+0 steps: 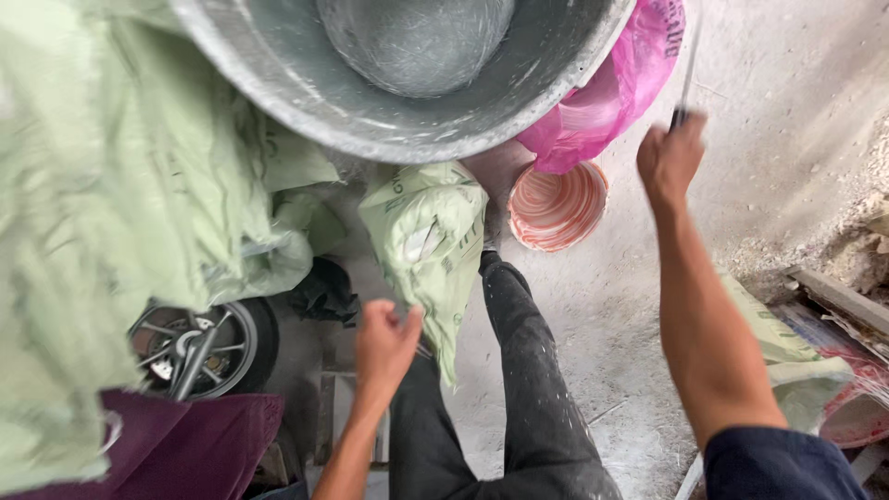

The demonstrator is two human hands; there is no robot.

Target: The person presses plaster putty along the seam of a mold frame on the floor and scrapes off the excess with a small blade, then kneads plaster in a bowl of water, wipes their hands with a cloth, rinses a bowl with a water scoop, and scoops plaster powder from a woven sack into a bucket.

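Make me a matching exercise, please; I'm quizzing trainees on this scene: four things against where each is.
Things:
1. grey tub
2. orange-striped bucket
3. wheel
4. knife handle

Places:
A. in the right hand
B. lower left, by the maroon cloth
C. top of the view
D. on the floor below the pink bag

Pairs: 1-C, 2-D, 3-B, 4-A

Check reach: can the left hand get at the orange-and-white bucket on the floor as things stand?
Probably not directly. The left hand grips the pale green sack, which hangs between it and the orange-and-white bucket. The dark-trousered leg also crosses that path. The right hand, holding a thin tool, is nearer.
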